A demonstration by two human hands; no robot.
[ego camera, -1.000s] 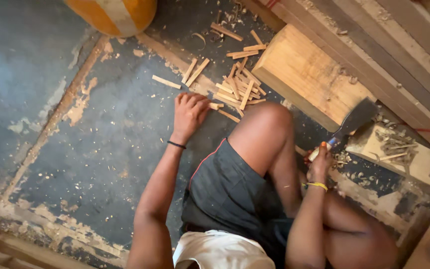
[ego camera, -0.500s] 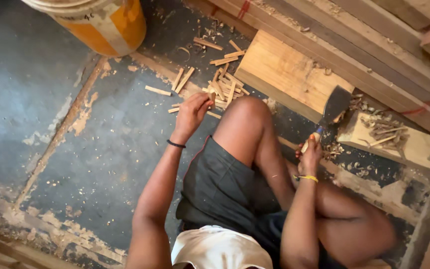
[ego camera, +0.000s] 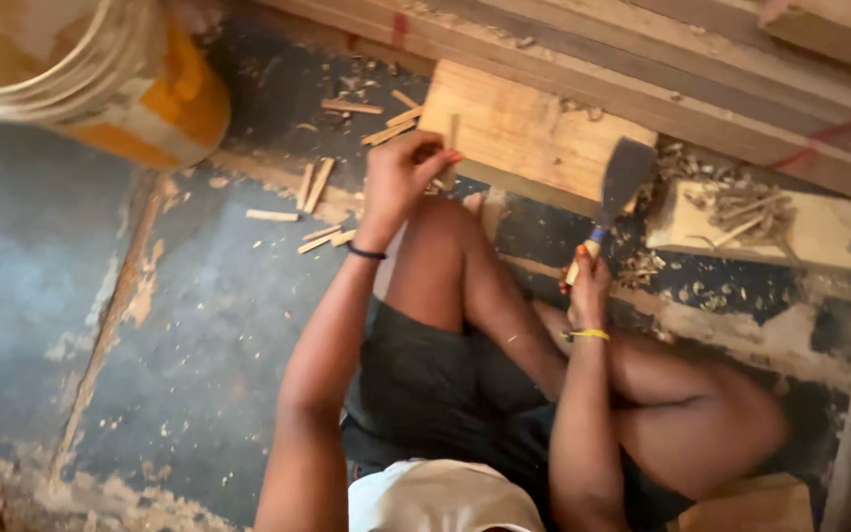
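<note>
On the floor, above the bent knee, the left hand [ego camera: 401, 177] is closed on a thin wooden stick [ego camera: 451, 148], pinching it upright against the near edge of a pale wooden block [ego camera: 534, 133]. Well apart from it, the right hand [ego camera: 588, 286] is wrapped around the handle of a broad-bladed cleaver [ego camera: 622, 177], its dark blade raised and tilted over the block's right end. A black band sits on the left wrist, a yellow one on the right. More split sticks [ego camera: 332, 187] lie scattered on the dark floor left of the hand. To the right, a smaller block [ego camera: 819, 232] carries a heap of shavings. Long planks [ego camera: 642, 89] run behind the blocks, and a yellow-and-white bucket [ego camera: 120, 89] stands at upper left.
</note>
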